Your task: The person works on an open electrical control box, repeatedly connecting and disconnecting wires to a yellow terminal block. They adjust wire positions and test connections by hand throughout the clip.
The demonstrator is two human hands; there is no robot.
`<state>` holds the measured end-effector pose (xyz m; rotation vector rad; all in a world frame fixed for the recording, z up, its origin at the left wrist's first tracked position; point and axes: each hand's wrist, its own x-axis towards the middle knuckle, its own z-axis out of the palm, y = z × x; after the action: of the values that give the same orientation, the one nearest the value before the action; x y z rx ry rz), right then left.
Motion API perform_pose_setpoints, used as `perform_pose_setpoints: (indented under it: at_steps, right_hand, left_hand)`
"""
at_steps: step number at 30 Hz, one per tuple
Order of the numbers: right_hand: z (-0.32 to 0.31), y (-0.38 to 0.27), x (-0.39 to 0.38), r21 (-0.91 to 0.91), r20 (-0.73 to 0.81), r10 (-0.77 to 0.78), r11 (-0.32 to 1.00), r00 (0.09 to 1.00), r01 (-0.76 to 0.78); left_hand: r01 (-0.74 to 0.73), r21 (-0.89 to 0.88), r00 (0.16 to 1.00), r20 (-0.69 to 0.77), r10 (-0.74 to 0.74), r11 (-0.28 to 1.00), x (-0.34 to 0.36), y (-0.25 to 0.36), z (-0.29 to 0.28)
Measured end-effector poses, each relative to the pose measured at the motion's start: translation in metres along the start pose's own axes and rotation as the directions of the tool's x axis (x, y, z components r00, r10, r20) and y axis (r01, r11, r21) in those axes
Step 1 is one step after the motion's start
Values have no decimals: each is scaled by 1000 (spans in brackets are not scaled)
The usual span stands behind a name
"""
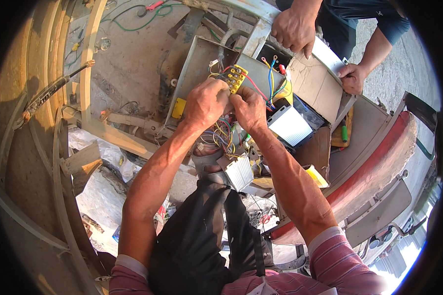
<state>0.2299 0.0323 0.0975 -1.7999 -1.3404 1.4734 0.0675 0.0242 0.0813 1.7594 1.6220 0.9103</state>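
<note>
Striped sleeves lie nearest, with bare forearms running forward to a yellow terminal block over an open metal box. Its long axis points away from the person, leaning slightly right, screws uppermost. Left hand and right hand are bent inward at its near end; fingers obscure the contact, so whether either grips block or wire cannot be told. Loose wires tangle nearer the person, beside one finned unit; cardboard lies to the right. A co-worker's hands rest on the frame. A mark on that person's dark sleeve is too small to read.
</note>
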Motion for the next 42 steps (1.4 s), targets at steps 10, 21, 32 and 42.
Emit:
perform_pose_setpoints:
  at_steps: [10, 21, 32, 42]
  right_hand:
    - [1, 4, 2, -44, -14, -15, 999, 1000, 14]
    - [1, 1, 0, -27, -14, -5, 1000, 1000, 5]
    - [1, -4, -2, -36, -8, 4, 999, 1000, -5]
    - [0, 0, 0, 7, 20, 27, 1000, 999, -27]
  left_hand:
    - [9, 19, 999, 42, -9, 1000, 0, -3, 2]
    - [32, 50, 999, -20, -31, 998, -5, 0, 4]
    - [62, 125, 983, -181, -39, 990, 16, -11, -12]
    - [486, -325, 843, -71, -534, 811, 5, -38, -18]
